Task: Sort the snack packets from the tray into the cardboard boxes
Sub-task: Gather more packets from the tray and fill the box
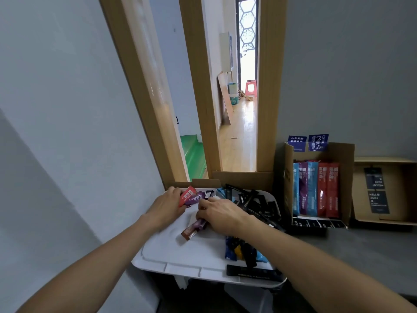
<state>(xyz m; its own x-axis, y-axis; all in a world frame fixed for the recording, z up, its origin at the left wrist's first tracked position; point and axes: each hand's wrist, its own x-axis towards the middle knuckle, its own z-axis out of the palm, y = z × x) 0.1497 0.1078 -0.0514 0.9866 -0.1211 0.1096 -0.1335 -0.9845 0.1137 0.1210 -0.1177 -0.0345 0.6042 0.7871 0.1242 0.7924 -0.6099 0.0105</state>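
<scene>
White tray (180,256): lower middle of the frame, at the left end of the grey desk (361,249); its left half is mostly bare, and its right half holds the unsorted snacks.
Left hand (165,205): reaches to the tray's upper-left corner with the arm nearly straight. Its fingers are wrapped round a red packet (188,194) and a purple packet (195,198) held together, probably so that several can be carried to a box in one trip.
Right hand (222,214): palm down over the tray's middle, wrist bent inwards. Its curled fingers pinch the upper end of a purple and brown packet (194,229), whose lower end lies on the tray.
Black sticks (255,204): heaped on the right side of the tray, partly behind the right forearm.
Near box (347,177): right of centre, just beside the tray. Blue, purple and red packets stand upright in it, grouped by colour.
Far box (406,199): at the right edge, with black packets lying flat inside.
Stage: sorting looks partly done, since many packets are left on the tray.
</scene>
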